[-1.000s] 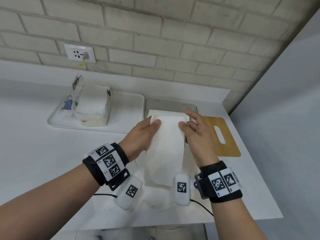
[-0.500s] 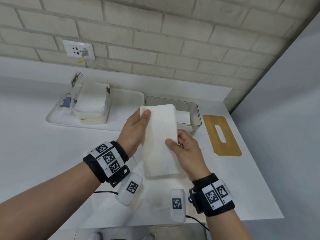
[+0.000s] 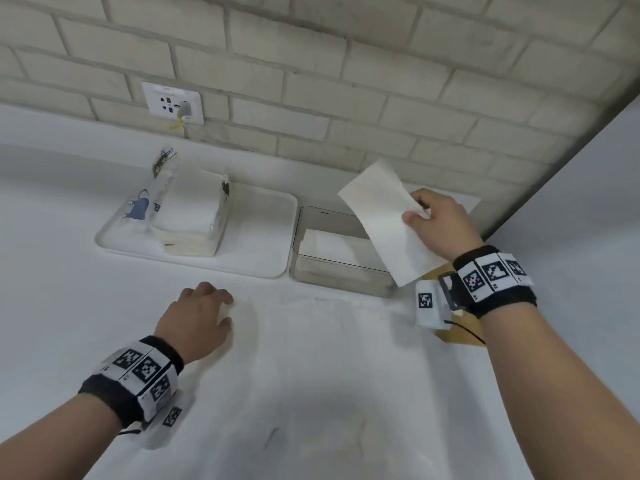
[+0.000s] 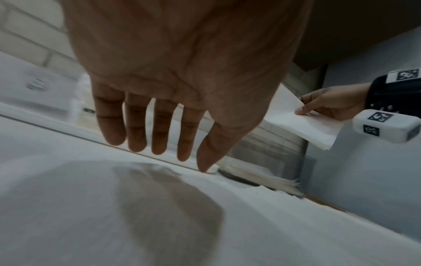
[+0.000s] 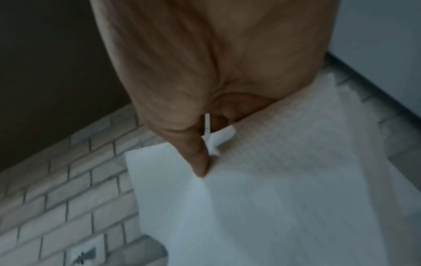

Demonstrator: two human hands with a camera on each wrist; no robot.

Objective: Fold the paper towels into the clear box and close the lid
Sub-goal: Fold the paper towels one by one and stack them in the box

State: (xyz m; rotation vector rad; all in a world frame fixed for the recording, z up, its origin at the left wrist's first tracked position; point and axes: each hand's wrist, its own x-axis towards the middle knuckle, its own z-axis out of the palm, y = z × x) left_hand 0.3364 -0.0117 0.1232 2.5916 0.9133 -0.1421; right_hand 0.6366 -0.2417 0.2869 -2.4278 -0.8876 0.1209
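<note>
My right hand (image 3: 416,212) pinches a folded white paper towel (image 3: 384,223) by its right edge and holds it tilted in the air above the clear box (image 3: 313,271). In the right wrist view the thumb (image 5: 200,162) presses on the towel (image 5: 273,198). Folded towels (image 3: 332,245) lie inside the box. My left hand (image 3: 225,308) hovers low over an unfolded towel (image 3: 311,341) spread flat on the counter. In the left wrist view its fingers (image 4: 136,135) are straight and hold nothing. The wooden lid (image 3: 460,336) lies partly hidden under my right wrist.
A white tray (image 3: 263,237) left of the box carries an opened pack of paper towels (image 3: 187,216). A brick wall with a socket (image 3: 173,103) runs along the back. A grey panel (image 3: 571,271) closes off the right side.
My left hand let go of the folded towel and dropped down-left to the flat towel on the counter. My right hand carried the folded towel right and up, over the box.
</note>
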